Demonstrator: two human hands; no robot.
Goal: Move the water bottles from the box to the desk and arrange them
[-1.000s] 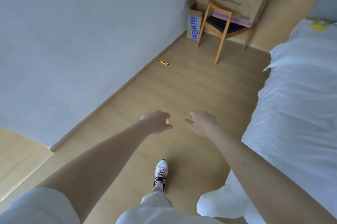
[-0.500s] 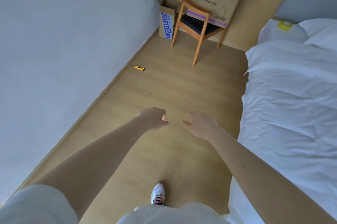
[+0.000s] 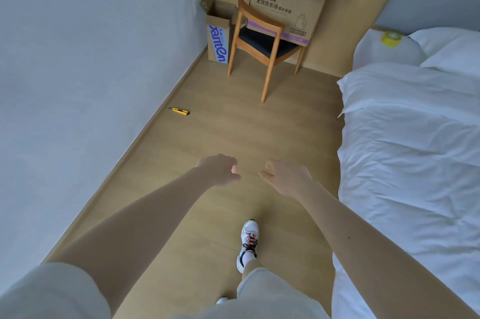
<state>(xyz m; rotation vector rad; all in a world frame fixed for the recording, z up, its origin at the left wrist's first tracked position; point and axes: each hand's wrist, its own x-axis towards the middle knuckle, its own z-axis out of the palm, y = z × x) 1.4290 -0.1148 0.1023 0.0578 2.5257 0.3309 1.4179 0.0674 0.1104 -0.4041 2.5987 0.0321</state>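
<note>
The blue-lettered box (image 3: 217, 40) stands open on the floor (image 3: 233, 131) at your 12 o'clock, just beside the chair (image 3: 262, 40), its contents hidden. Your left hand (image 3: 219, 169) and right hand (image 3: 285, 178) reach ahead, fingers (image 3: 271, 166) loosely curled, holding nothing

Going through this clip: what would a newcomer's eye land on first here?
Two bare arms reach forward mid-frame, the left hand and right hand loosely curled and empty. At the far wall stands a wooden chair with a large open cardboard box, a narrow box with blue lettering to its left. A white bed fills the right side.
</note>
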